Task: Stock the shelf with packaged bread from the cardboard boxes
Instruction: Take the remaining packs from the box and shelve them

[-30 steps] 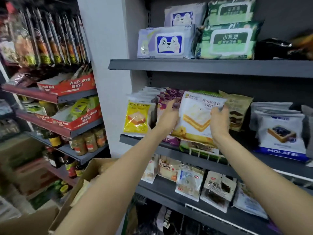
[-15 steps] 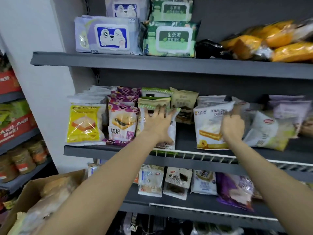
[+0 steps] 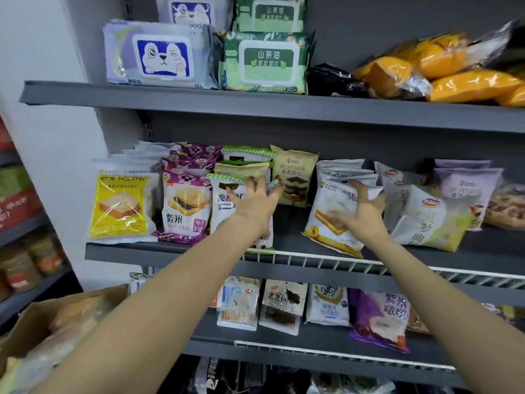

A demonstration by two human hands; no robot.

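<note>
Step in hand: facing up packets on the middle shelf (image 3: 176, 253), centre of frame. Both arms are reaching in from the bottom edge.

The left hand (image 3: 253, 207) is lying with spread, straight fingers against the front of a white packet with a green-striped top (image 3: 224, 203), just left of centre; it is pressing, not gripping. The right hand (image 3: 360, 213), right of centre, is slightly blurred, fingers splayed and loosely bent, in front of a white sandwich-bread packet (image 3: 326, 211) that is leaning back on the row behind it. Looks released; whether the fingertips are touching the wrapper, cannot tell.

Other bread on that shelf: a yellow toast packet (image 3: 120, 207) at left, a purple rice-bread packet (image 3: 186, 209) beside it, a beige mousse-bread packet (image 3: 294, 177) standing further back between the hands. A cardboard box (image 3: 27, 322) with more wrapped bread is sitting at lower left, under the left forearm.

Judgement: placement of the sandwich packet seems done, straightening is going on. The next move probably calls for pulling both hands clear without tipping the leaning packets, then swinging down-left to the box for another one. The gap in front of the mousse packet looks like the free slot.
</note>
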